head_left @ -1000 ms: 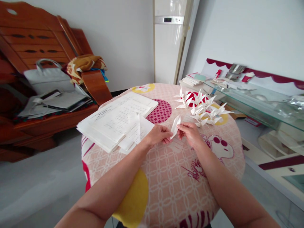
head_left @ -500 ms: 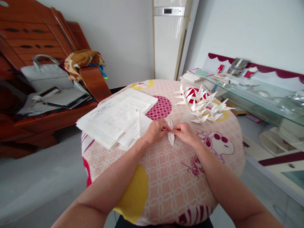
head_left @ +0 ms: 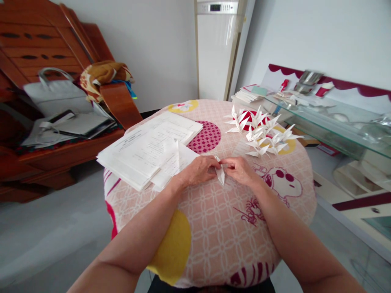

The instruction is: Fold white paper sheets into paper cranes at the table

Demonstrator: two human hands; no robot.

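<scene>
Between my hands, just above the middle of the table, is a small piece of folded white paper (head_left: 220, 176), narrow and pointed toward me. My left hand (head_left: 204, 168) pinches it from the left, fingers curled. From the right, my right hand (head_left: 237, 167) pinches its upper part with thumb and forefinger. The fingertips of both hands nearly meet and cover some of the folds. Several finished white paper cranes (head_left: 259, 129) stand in a cluster beyond my right hand. Left of my left hand lies a stack of printed paper sheets (head_left: 143, 142), with a creased paper piece (head_left: 175, 160) on top.
A patterned cloth (head_left: 210, 228) covers the round table. To the right stands a glass-topped cabinet (head_left: 342, 126) with cups and papers. A wooden bench (head_left: 39, 167) at left carries a grey bag (head_left: 58, 95). An air conditioner (head_left: 216, 53) stands behind.
My left hand has shifted slightly and now covers more of the folded paper. The paper's near point is tilted a little more to the right. The cranes and stack stay put.
</scene>
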